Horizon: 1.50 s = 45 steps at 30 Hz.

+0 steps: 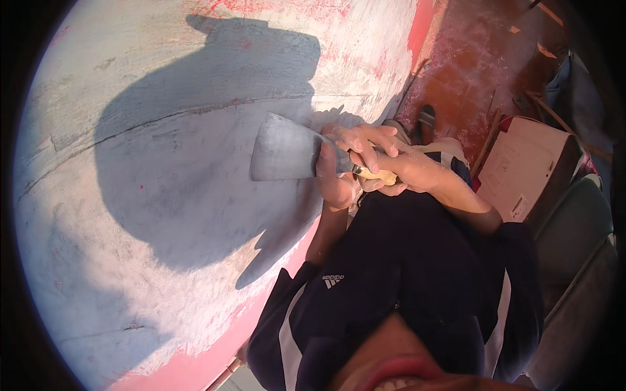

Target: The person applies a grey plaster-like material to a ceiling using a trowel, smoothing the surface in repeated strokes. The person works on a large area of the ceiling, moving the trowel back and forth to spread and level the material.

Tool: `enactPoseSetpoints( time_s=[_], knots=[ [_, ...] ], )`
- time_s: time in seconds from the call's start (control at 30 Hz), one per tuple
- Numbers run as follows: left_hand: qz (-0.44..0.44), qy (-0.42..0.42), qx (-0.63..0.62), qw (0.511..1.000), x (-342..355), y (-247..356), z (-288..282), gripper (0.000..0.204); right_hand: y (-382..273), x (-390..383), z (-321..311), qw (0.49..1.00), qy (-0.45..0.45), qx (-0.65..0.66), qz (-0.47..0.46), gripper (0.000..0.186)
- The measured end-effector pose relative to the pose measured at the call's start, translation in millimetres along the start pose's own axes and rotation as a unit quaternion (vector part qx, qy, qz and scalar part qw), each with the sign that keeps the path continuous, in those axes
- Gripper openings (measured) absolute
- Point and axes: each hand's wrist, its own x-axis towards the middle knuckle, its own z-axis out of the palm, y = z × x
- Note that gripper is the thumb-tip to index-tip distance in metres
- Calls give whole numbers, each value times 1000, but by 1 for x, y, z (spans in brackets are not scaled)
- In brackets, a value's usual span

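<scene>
A wide putty knife (287, 150) with a flat grey metal blade and a yellowish handle (378, 176) is in front of my body, blade to the left. My left hand (338, 186) is closed about the neck of it, thumb laid along the blade's base. Round the handle, my right hand (398, 159) is closed too, and its fingers overlap those of my left. Which fingertips under the handle belong to which hand is hard to tell. Pale dust coats the fingers. Beyond the blade rises a whitish plastered wall (195, 215), apparently not touched by it.
Pink paint (195, 371) borders the wall's lower edge, and a dark crack runs across the plaster. My shadow falls over it. To the right lie a dusty reddish floor (456, 85), a pale box (521, 163) and a dark greenish padded seat (577, 221). A sandalled foot (426, 120) shows.
</scene>
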Motion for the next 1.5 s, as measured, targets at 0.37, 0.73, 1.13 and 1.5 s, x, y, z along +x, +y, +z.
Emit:
enactPoseSetpoints(
  time_s=[0.37,0.73,1.13,1.5],
  knots=[
    [162,-93,206,960,-10,0,-14,63,-30,-25,25,999,-16,13,43,36],
    [6,32,88,996,-2,18,20,31,-32,-26,28,998,24,8,57,35],
    [11,67,78,995,-7,18,21,31,-27,-27,40,993,57,4,104,41],
    [16,80,104,991,-5,19,24,28,-28,-24,33,997,41,-14,67,37]
  ],
)
